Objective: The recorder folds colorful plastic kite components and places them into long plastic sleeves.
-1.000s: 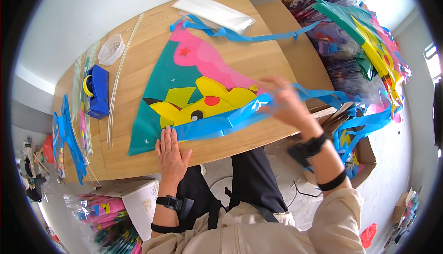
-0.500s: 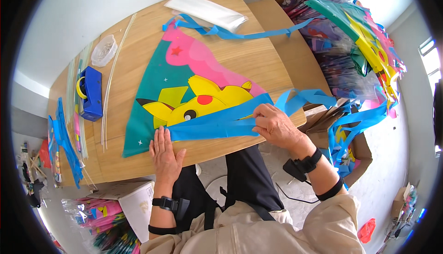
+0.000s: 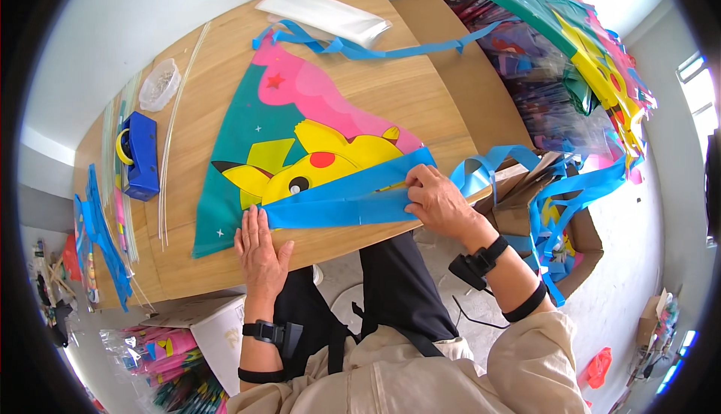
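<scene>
A triangular cartoon-print kite (image 3: pixel 239 137) in teal, pink and yellow lies flat on the wooden table. Along its near edge runs a blue ribbon (image 3: pixel 330 210), laid in two lengths that meet in a narrow point at the left and spread apart toward the right. My left hand (image 3: pixel 261 252) rests flat with its fingertips on that pointed end, fingers stretched out and holding nothing. At the wide end, my right hand (image 3: pixel 443 205) pinches the ribbon between thumb and curled fingers. More blue ribbon (image 3: pixel 507 155) loops off the table beyond it.
Left on the table are thin rods (image 3: pixel 171 140), a clear tub (image 3: pixel 160 85) and a blue tape dispenser (image 3: pixel 141 160). Clear plastic sleeves (image 3: pixel 323 14) lie at the far edge. Right stand bagged kites (image 3: pixel 518 76) and an open carton (image 3: pixel 582 267) with trailing ribbon.
The whole view has shifted slightly to the left. Both hands stay in nearly the same places on the ribbon, and the kite has not visibly moved on the table.
</scene>
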Demonstrator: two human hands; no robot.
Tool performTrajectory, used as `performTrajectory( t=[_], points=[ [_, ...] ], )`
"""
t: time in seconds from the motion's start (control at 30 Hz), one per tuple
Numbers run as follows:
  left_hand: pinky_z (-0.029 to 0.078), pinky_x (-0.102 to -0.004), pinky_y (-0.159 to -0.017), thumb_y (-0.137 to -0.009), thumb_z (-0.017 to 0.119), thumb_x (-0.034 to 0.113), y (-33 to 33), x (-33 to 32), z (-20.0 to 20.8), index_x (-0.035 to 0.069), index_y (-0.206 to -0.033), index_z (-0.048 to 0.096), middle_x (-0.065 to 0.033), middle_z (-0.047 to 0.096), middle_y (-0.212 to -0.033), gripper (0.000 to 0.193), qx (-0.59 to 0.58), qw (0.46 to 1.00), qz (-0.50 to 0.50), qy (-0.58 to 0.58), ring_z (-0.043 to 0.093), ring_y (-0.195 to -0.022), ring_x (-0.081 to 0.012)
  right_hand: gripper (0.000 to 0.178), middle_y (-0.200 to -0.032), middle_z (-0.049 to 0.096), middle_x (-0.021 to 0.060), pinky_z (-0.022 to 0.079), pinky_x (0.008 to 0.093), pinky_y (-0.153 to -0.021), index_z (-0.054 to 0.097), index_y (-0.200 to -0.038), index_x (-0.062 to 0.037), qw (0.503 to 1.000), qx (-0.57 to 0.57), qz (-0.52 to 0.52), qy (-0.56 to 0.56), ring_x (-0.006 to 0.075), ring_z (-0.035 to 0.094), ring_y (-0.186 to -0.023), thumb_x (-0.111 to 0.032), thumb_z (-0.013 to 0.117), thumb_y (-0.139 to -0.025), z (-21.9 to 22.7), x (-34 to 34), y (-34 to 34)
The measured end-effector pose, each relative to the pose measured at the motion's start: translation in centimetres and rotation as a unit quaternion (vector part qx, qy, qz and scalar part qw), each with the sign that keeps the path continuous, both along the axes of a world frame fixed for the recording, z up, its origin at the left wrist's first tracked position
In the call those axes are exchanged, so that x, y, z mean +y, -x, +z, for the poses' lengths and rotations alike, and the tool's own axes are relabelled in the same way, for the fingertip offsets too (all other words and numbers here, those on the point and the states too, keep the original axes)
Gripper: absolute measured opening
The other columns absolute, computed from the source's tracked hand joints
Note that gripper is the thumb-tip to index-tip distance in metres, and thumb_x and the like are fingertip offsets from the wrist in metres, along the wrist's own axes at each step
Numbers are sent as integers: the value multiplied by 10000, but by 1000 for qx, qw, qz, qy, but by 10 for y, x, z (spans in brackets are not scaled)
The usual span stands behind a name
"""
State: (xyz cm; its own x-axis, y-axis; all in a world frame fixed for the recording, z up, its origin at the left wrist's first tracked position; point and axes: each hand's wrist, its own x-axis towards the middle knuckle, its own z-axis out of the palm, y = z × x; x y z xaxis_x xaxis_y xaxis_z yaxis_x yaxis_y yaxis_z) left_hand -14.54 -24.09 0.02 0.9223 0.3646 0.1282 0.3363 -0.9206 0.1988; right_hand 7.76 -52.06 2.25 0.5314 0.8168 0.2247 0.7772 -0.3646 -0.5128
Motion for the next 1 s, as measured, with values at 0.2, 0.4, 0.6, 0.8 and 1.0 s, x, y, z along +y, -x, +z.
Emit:
performTrajectory(
  t=[0.2, 0.4, 0.6, 0.8, 1.0],
  points=[
    [178, -496, -1151, -861, 636, 335, -1, -1, 0, 14, -1454, 300, -172, 293, -1522, 754, 0, 1000, -1, -2, 247, -1419, -323, 204, -770, 540, 89, 461, 383, -657, 547, -649, -21, 998, 0, -23, 54, 287, 563, -769, -94, 738, -648, 15, 2, -1],
    [169, -497, -1154, -848, 648, 321, 2, 0, 1, 14, -1452, 302, -179, 292, -1521, 761, 0, 1000, 6, -3, 240, -1422, -321, 287, -592, 507, 45, 385, 329, -553, 495, -610, -26, 971, 238, -8, -34, 174, 501, -607, -103, 771, -634, 42, 8, -42],
    [161, -500, -1155, -837, 658, 312, -2, -2, 0, 13, -1452, 297, -188, 292, -1517, 773, -1, 1000, 3, 7, 238, -1422, -325, 276, -539, 505, 4, 346, 300, -490, 531, -569, -45, 949, 311, -17, 47, 112, 441, -529, -114, 791, -626, 28, 20, -86],
    [160, -500, -1157, -838, 657, 314, -1, -1, -1, 17, -1458, 286, -184, 287, -1518, 781, 2, 1000, 4, 2, 235, -1423, -323, 302, -582, 490, 10, 418, 289, -641, 493, -553, -43, 896, 426, 25, 118, 125, 483, -617, -89, 776, -648, 38, 15, -99],
    [162, -501, -1157, -839, 655, 321, -2, -1, 0, 23, -1462, 280, -183, 284, -1520, 786, 4, 1000, 3, 4, 238, -1421, -321, 291, -611, 505, -6, 376, 276, -615, 516, -561, -42, 884, 458, 89, 31, 95, 478, -651, -109, 782, -657, 33, 4, -97]
  ],
)
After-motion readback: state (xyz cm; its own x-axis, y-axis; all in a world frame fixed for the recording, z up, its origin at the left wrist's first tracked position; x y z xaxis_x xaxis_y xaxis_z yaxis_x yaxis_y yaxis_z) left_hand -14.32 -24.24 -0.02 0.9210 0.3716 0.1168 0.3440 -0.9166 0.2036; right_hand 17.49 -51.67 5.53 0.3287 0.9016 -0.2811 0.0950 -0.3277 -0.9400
